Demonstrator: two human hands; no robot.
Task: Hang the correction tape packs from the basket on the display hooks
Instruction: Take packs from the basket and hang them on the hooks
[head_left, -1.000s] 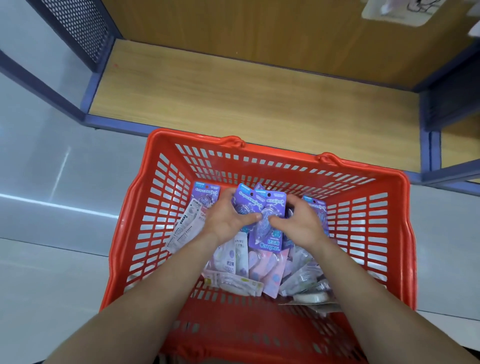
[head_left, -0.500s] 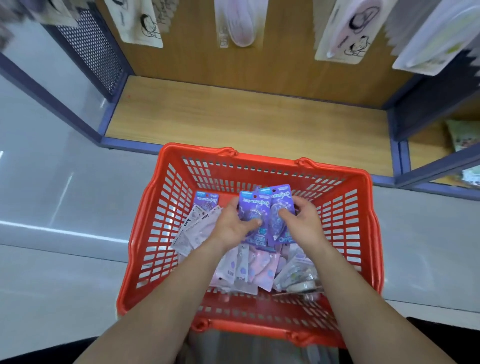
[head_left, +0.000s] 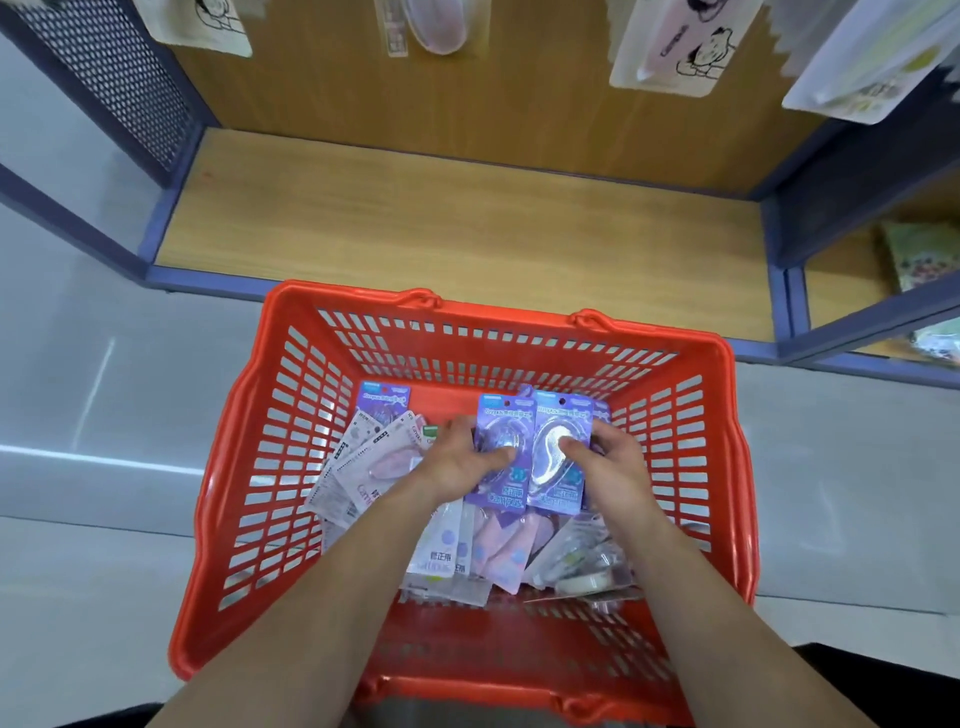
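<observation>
An orange basket (head_left: 291, 452) stands on the floor with several correction tape packs in it. My left hand (head_left: 457, 462) grips a purple correction tape pack (head_left: 501, 493), thumb across its clear blister. Beside it my right hand (head_left: 608, 467) grips a second purple pack (head_left: 558, 488) the same way. Both packs stand upright side by side above the pile. A third purple pack (head_left: 385, 402) leans at the basket's far left. Pink and white packs (head_left: 363, 467) lie under and around my hands.
A wooden shelf (head_left: 467, 228) with purple frame edges lies just beyond the basket. Hung packs (head_left: 675, 47) dangle from the display's back board at the top edge. A perforated side panel (head_left: 109, 73) stands at the upper left. Grey floor surrounds the basket.
Both hands have lifted the two purple packs and set them side by side. My head has tilted up, so the hanging display packs have come into view.
</observation>
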